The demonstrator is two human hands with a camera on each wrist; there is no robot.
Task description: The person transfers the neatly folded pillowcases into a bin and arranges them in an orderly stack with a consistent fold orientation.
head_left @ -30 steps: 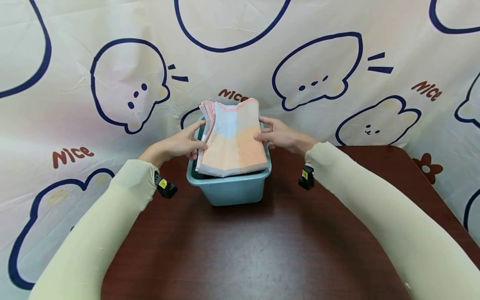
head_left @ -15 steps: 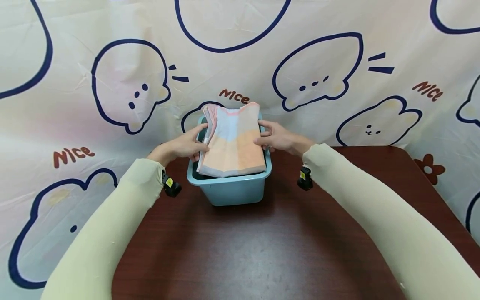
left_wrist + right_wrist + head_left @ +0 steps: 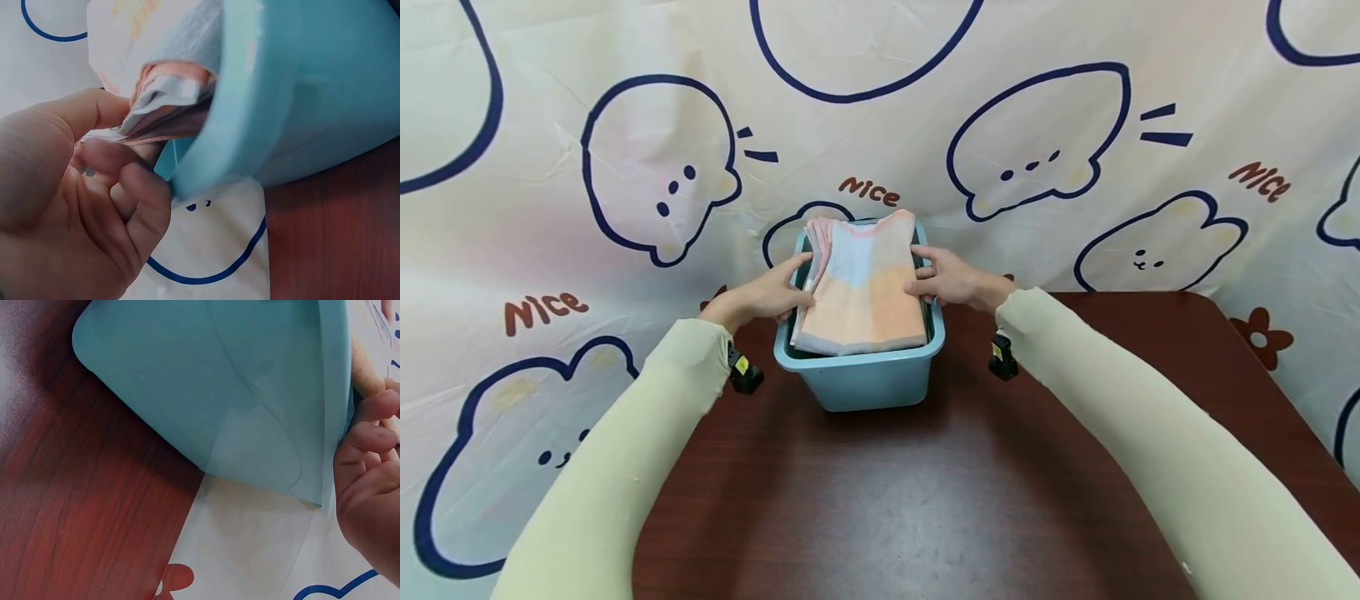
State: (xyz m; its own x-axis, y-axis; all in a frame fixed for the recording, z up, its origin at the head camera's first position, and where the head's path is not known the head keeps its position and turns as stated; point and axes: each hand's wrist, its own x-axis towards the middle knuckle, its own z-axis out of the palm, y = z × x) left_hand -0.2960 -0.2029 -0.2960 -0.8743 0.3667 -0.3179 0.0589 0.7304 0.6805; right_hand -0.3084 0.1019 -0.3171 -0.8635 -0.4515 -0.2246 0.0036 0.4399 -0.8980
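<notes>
A folded towel point(image 3: 865, 292) in peach, orange, pale blue and pink lies in the mouth of a light blue plastic basin point(image 3: 868, 383). My left hand point(image 3: 767, 293) pinches the towel's left side, where several folded layers show between thumb and fingers in the left wrist view. On the opposite side my right hand point(image 3: 951, 277) grips the right edge, thumb on top of the cloth. The fingertips under the towel are partly hidden. In the right wrist view the right hand point(image 3: 372, 469) is close beside the basin's rim point(image 3: 335, 394).
The basin stands on a dark brown wooden table point(image 3: 880, 492), close to the back. Behind it hangs a white cloth point(image 3: 850, 142) printed with blue cartoon outlines and the word "Nice". The same kind of cloth covers the right side.
Both hands have lowered the towel a little into the basin; its far edge sits lower than before. The left forearm has shifted slightly to the right. The basin has stayed put.
</notes>
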